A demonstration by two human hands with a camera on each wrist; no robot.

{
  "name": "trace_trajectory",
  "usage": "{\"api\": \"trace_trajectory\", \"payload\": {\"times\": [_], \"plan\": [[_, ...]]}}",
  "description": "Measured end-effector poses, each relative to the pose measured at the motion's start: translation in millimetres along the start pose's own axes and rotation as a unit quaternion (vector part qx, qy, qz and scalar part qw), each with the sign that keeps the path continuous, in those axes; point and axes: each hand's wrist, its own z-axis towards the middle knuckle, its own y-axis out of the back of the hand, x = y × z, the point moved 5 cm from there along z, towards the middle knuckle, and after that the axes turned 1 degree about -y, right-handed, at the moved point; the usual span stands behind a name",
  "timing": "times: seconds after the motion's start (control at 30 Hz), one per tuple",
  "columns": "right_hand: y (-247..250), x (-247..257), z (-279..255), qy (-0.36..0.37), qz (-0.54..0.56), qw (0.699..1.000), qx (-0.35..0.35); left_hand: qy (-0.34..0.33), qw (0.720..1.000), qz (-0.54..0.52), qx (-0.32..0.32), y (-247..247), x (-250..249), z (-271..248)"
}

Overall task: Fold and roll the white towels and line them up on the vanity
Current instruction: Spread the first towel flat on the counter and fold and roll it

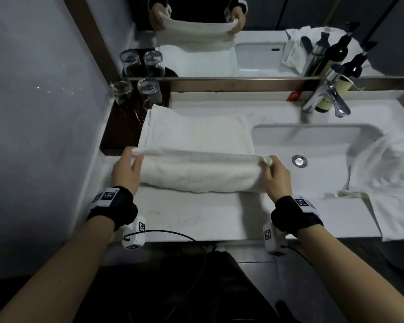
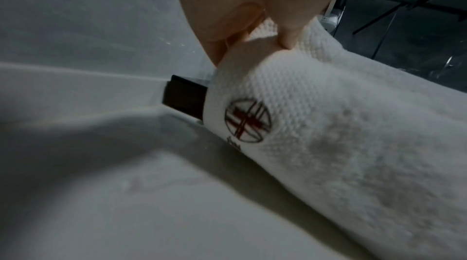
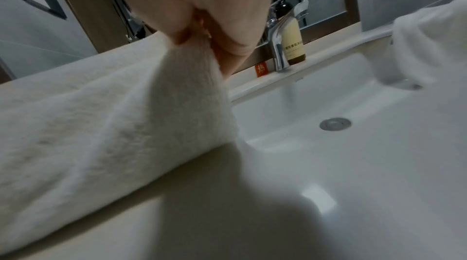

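A white towel (image 1: 198, 159) lies across the white vanity (image 1: 189, 217) left of the sink, its near edge lifted and folded back. My left hand (image 1: 128, 166) pinches the towel's left corner, and my right hand (image 1: 274, 172) pinches the right corner. The left wrist view shows my fingers (image 2: 288, 30) gripping the towel (image 2: 353, 144) beside a dark red round logo (image 2: 247, 121). In the right wrist view my fingertips (image 3: 182, 34) hold a bunched corner of the towel (image 3: 101, 124). Another white towel (image 1: 387, 183) lies crumpled over the sink's right side.
Two upturned glasses (image 1: 135, 92) stand on a dark tray (image 1: 119, 129) at the back left, against the grey wall. A chrome faucet (image 1: 324, 94) and a bottle (image 1: 329, 99) stand behind the basin (image 1: 313, 145), whose drain (image 1: 299, 160) shows. A mirror (image 1: 219, 31) runs along the back.
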Motion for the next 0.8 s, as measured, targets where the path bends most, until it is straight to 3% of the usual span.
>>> {"api": "trace_trajectory", "payload": {"times": [0.43,0.67,0.8], "plan": [[-20,12,140,-0.014,-0.049,0.995,0.084,0.012,0.990,0.140,-0.020,-11,-44,101],[-38,25,191,-0.028,-0.090,0.989,0.111,0.038,0.985,0.166,0.042,-18,-47,156],[-55,24,214,-0.066,-0.155,0.971,0.171,0.037,0.983,0.165,0.071,-26,-42,184]]}}
